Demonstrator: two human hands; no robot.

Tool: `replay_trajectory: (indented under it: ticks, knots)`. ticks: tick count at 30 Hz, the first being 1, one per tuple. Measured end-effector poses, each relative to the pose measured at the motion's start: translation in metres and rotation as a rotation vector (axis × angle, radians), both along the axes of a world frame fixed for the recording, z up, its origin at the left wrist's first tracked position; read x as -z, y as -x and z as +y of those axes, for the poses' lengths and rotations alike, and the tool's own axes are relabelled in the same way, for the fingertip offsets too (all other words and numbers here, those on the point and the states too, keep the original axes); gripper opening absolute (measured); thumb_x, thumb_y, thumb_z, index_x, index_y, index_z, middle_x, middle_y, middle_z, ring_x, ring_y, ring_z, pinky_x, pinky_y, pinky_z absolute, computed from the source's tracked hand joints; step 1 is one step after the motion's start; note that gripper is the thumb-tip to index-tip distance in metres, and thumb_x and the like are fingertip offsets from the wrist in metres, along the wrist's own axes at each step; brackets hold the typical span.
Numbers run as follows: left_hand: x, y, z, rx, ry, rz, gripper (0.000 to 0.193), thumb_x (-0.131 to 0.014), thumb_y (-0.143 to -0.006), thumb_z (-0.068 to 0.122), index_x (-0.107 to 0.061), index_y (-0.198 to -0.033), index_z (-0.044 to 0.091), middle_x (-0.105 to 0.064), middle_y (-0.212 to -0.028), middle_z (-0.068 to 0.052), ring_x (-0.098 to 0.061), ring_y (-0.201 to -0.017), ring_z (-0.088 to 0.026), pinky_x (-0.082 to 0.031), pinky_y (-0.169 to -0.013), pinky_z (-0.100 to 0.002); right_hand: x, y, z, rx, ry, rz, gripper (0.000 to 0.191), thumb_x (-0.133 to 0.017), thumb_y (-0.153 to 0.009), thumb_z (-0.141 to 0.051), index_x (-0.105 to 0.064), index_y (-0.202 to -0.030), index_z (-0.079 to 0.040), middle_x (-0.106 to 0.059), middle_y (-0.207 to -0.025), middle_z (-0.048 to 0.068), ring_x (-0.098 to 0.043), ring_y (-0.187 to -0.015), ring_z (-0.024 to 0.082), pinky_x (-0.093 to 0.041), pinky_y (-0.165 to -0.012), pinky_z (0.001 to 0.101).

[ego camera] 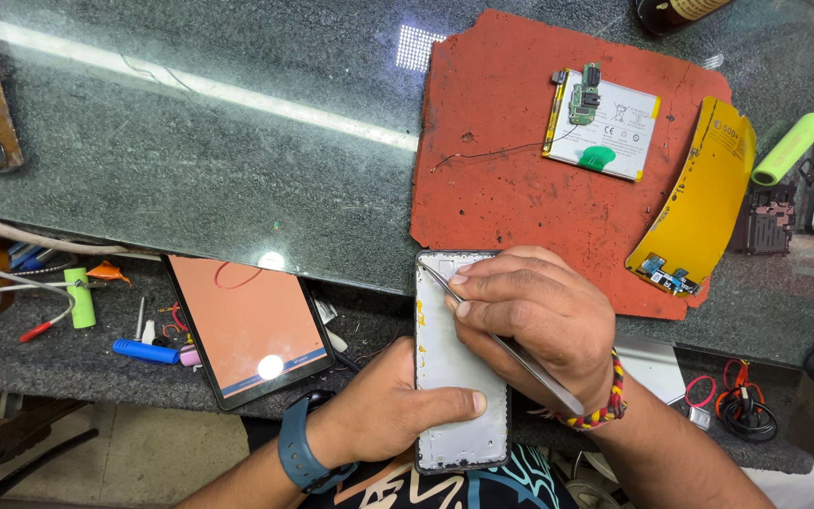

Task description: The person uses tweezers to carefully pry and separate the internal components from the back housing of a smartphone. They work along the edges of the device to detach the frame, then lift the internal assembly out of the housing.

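Your left hand (383, 405) grips the phone frame (459, 368) from below, thumb across its lower face. Frame's long axis runs away from you, top end pointing at the red mat (501, 141), overhanging the tabletop (190, 151) edge. Your right hand (534, 316) is closed on tweezers (501, 344), tip at the frame's top-left corner. Phone battery (605, 123) & yellow flex sheet (704, 203) lie well apart on the mat; tablet (247, 325) sits just left.

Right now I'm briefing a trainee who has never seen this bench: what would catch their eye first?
Bottom centre, the left hand holds a bare grey phone frame while the right hand works slim metal tweezers at its top corner. Behind lies a scuffed red rubber mat bearing a white phone battery, with a curled yellow flexible sheet at its right edge.
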State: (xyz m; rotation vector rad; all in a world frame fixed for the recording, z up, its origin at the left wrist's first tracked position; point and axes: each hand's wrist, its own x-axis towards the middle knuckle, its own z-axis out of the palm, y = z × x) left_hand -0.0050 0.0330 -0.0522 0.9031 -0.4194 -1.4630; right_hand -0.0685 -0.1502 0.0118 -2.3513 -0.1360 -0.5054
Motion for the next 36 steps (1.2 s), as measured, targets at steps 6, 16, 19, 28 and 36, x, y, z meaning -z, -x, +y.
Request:
replay_trajectory:
  ticks: [6, 16, 19, 28, 36]
  knots:
    - [0.001, 0.0, 0.001, 0.012, -0.027, 0.008, 0.027, -0.069, -0.093, 0.015, -0.067, -0.114, -0.002, -0.071, -0.101, -0.005, -0.066, -0.094, -0.012, -0.056, -0.083, -0.029, 0.003, -0.002, 0.003, 0.078, -0.102, 0.006, 0.022, -0.084, -0.078, 0.002, -0.066, -0.088, -0.006, -0.074, -0.098, 0.009, -0.077, -0.098, 0.026, -0.059, -0.09, 0.0397]
    - [0.002, 0.0, -0.001, -0.011, 0.044, -0.031, 0.033, -0.069, -0.094, 0.015, -0.063, -0.122, 0.0, -0.068, -0.108, -0.002, -0.063, -0.101, -0.01, -0.055, -0.089, -0.029, 0.008, 0.003, -0.01, -0.017, -0.184, 0.042, 0.023, -0.084, -0.076, 0.002, -0.063, -0.08, -0.009, -0.075, -0.092, 0.006, -0.078, -0.099, 0.023, -0.057, -0.091, 0.0389]
    - [0.001, 0.001, 0.0, -0.013, 0.034, -0.025, 0.032, -0.069, -0.093, 0.015, -0.063, -0.121, 0.0, -0.068, -0.107, -0.002, -0.063, -0.101, -0.01, -0.055, -0.089, -0.029, 0.008, 0.003, -0.007, 0.009, -0.162, 0.026, 0.023, -0.083, -0.077, 0.002, -0.063, -0.082, -0.009, -0.075, -0.093, 0.006, -0.077, -0.099, 0.023, -0.057, -0.093, 0.0398]
    - [0.001, 0.002, 0.0, -0.017, -0.019, -0.006, 0.027, -0.07, -0.092, 0.014, -0.067, -0.115, -0.002, -0.071, -0.102, -0.005, -0.067, -0.094, -0.011, -0.056, -0.083, -0.029, 0.003, 0.0, 0.002, 0.046, -0.087, 0.002, 0.023, -0.085, -0.078, 0.003, -0.066, -0.089, -0.006, -0.074, -0.098, 0.01, -0.076, -0.099, 0.026, -0.058, -0.09, 0.0397]
    - [0.001, 0.001, 0.002, 0.011, -0.036, 0.005, 0.024, -0.07, -0.093, 0.014, -0.069, -0.11, -0.002, -0.072, -0.099, -0.005, -0.067, -0.091, -0.011, -0.057, -0.081, -0.029, 0.008, 0.0, 0.009, 0.137, -0.137, -0.032, 0.023, -0.082, -0.078, 0.007, -0.064, -0.087, -0.004, -0.07, -0.095, 0.01, -0.076, -0.096, 0.027, -0.063, -0.085, 0.0361]
